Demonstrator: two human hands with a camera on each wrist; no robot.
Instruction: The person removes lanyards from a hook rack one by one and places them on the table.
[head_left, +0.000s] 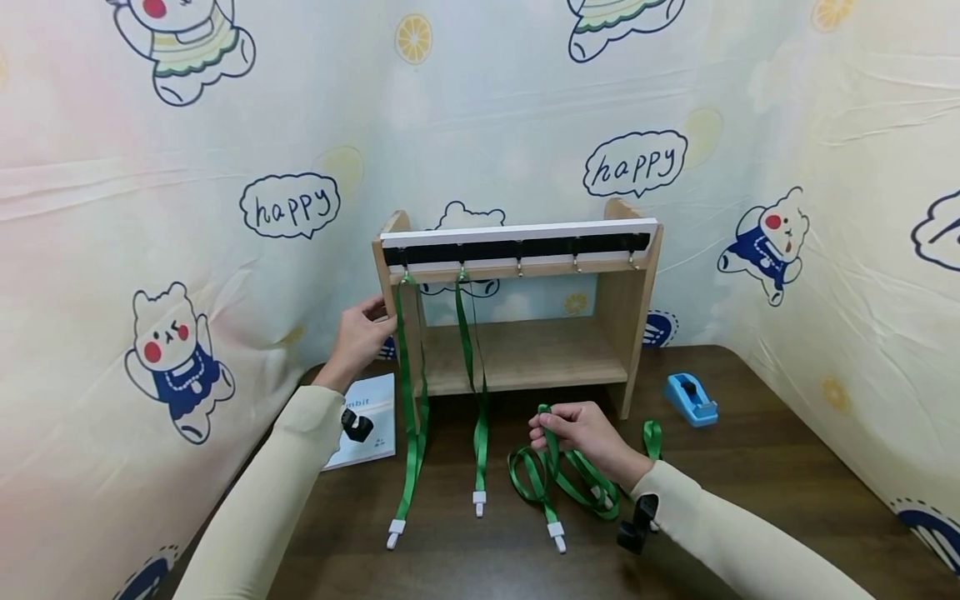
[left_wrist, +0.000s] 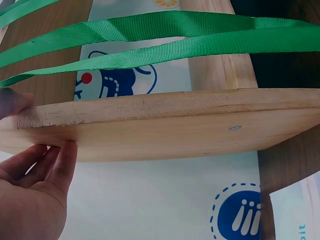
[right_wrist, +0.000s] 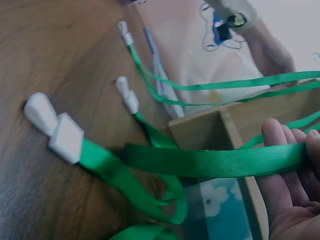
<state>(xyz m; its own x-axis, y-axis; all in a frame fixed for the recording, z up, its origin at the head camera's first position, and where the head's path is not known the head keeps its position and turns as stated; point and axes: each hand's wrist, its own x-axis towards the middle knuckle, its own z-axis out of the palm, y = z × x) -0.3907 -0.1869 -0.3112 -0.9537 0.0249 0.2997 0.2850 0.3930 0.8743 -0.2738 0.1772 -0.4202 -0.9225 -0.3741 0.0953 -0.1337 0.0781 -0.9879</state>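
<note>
A wooden shelf rack (head_left: 633,317) with a row of hooks along its top front stands on the table. My left hand (head_left: 362,337) holds its left side panel (left_wrist: 150,130), thumb on one face and fingers on the other. Two green lanyards hang from the two leftmost hooks: one lanyard (head_left: 405,367) at the far left, another lanyard (head_left: 481,433) beside it, white clips at the bottom. In front of the rack, my right hand (head_left: 588,433) pinches the strap of a third green lanyard (right_wrist: 215,161), whose white clip (right_wrist: 67,137) lies lower on the table.
More green lanyard loops (head_left: 600,492) lie under and beside the right hand. To the right sits a blue tape dispenser (head_left: 691,400). A pale blue booklet (head_left: 371,425) lies left of the rack, and patterned cloth (head_left: 487,125) surrounds the table (head_left: 757,500).
</note>
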